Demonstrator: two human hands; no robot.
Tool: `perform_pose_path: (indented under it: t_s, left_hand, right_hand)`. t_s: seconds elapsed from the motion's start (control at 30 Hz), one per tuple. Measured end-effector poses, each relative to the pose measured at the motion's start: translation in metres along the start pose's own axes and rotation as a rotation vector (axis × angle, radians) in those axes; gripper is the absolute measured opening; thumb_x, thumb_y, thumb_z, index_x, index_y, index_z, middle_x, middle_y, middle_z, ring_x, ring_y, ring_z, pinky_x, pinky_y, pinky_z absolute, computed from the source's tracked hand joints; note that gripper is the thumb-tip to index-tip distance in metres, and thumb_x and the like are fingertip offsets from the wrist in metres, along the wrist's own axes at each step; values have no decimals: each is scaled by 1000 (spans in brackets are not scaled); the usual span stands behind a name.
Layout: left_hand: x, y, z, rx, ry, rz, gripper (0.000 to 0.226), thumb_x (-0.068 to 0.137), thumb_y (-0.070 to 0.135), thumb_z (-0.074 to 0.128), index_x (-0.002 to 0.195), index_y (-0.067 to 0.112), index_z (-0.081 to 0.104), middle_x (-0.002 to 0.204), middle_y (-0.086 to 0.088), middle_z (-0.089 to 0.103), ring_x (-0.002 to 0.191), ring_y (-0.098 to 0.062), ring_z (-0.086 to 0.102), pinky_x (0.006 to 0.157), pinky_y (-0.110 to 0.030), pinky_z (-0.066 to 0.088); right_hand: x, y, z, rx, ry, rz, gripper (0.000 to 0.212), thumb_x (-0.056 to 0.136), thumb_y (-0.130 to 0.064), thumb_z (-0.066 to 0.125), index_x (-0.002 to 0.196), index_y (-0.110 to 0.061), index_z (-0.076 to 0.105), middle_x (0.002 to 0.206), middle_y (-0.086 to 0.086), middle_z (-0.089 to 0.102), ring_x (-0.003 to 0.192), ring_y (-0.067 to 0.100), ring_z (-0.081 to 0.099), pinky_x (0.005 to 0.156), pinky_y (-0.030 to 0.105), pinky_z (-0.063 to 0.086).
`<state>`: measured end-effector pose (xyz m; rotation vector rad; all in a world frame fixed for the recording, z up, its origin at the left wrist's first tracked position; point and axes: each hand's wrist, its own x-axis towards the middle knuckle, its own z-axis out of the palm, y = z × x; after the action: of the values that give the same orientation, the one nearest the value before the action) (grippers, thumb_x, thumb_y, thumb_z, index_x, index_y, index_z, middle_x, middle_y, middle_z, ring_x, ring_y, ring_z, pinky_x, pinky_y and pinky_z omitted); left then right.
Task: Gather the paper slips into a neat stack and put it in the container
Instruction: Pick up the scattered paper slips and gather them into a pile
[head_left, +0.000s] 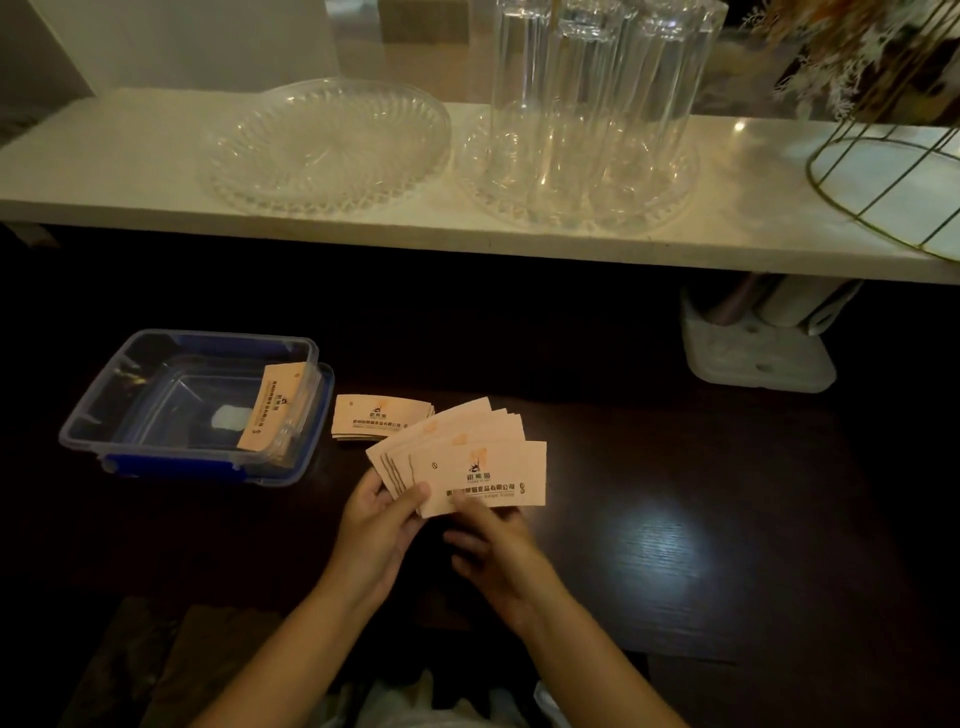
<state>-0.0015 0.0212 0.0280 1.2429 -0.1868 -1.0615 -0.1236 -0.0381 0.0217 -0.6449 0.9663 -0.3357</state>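
Observation:
Several pale orange paper slips (467, 457) with black print are fanned out above the dark table, held between both hands. My left hand (379, 525) grips the fan's left corner with its thumb on top. My right hand (493, 551) pinches the lower edge of the front slip. A second small pile of slips (376, 418) lies flat on the table just behind the fan. The clear plastic container (104, 405) with blue clips stands at the left, and a few slips (272, 410) lean upright against its right inner wall.
A white shelf (104, 171) runs across the back, carrying a cut-glass plate (327, 145), tall glasses (587, 104) on a second glass plate and a gold wire basket (893, 182). A white holder (753, 348) stands under the shelf at the right.

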Motion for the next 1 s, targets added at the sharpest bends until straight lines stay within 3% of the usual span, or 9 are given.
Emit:
perform_pose_path:
  t_s: [0.1,0.27,0.37,0.5,0.6,0.67,0.77,0.87,1.0]
  left_hand:
    - [2,6,-8,42,-18,-24,35,83,-8,51,103,19,59,97,-7,72,89,-17,70,64,-25,58]
    - [4,7,-12,198,-140,-88,38,82,-8,53,111,17,57,103,-11,70,96,-21,67,72,-28,59]
    - [5,7,-10,300,-227,-69,42,81,-8,54,109,23,57,101,-4,73,99,-17,67,74,-26,57]
    - [9,3,-2,387,-244,-45,40,83,-4,53,101,31,61,100,5,73,99,-9,66,75,-25,56]
    - [14,-6,8,282,-79,-48,18,89,25,50,97,27,65,99,2,71,95,-16,66,70,-25,50]
    - [21,-17,13,303,77,-9,28,88,44,46,96,25,66,97,0,69,92,-14,63,69,-25,45]
    - [31,-31,19,372,167,43,21,89,39,48,84,29,66,91,2,68,88,-12,62,64,-20,43]
    - [39,-48,16,442,188,35,18,91,24,48,85,27,65,101,-2,65,89,-9,58,67,-19,43]
    - [41,-58,16,431,172,35,21,94,24,42,94,31,62,105,5,61,97,-8,55,73,-19,42]
  right_hand:
    - [6,-4,-26,169,4,-178,72,78,-11,63,136,-33,29,126,13,58,108,24,60,84,40,51]
    - [7,-23,-48,-469,-62,-503,104,80,4,59,134,-58,-4,124,5,55,107,13,61,86,31,55]
    - [7,-32,-53,-648,-27,-618,106,78,1,64,133,-61,-1,109,0,62,97,10,65,84,31,56]
    - [12,-37,-56,-920,58,-766,87,76,-4,69,133,-51,23,118,-3,55,110,9,51,96,26,43]
    - [21,-28,-59,-1012,102,-834,69,77,-4,65,130,-42,39,110,-7,49,103,1,48,90,15,41]
    - [29,-19,-60,-1011,135,-890,61,77,0,63,126,-34,46,104,-7,47,98,-4,48,84,5,39]
    - [38,-3,-63,-1003,204,-886,54,78,3,62,123,-25,52,100,-6,46,90,1,51,79,0,37]
    - [42,17,-66,-978,308,-832,49,81,3,61,124,-19,55,109,4,50,98,16,54,87,6,39]
    - [38,33,-53,-783,441,-735,54,87,0,55,128,-33,42,142,12,37,130,20,37,107,36,38]
